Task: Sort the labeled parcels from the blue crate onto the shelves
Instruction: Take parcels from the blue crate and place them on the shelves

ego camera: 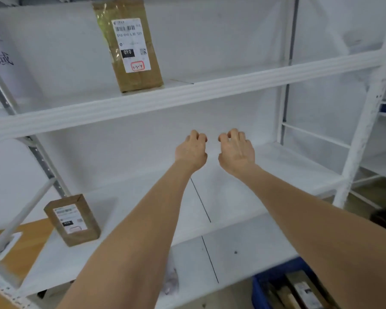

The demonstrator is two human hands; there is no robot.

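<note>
While poised over the middle shelf (pixel 288 166), centre frame: left hand (pixel 191 150) and right hand (pixel 236 150), fingers loosely curled, gripping nothing. Blue crate (pixel 261 286) with labeled parcels (pixel 303 288): lower right corner, well below both hands, nearer the right hand. Shelved: tall carton (pixel 129 45) upper left, small carton (pixel 73 219) lower left.

Both bare arms outstretched; left hand (pixel 191 150) and right hand (pixel 236 150) side by side, fingers loosely curled, holding nothing.

Bright, even, diffuse light washes the white shelves (pixel 187 94) with only faint soft shadows, glare glints off the tape on the upper parcel (pixel 129 45), the near-left parcel (pixel 73 220) looks blurred, and wide-angle distortion bows lines toward the edges.
</note>
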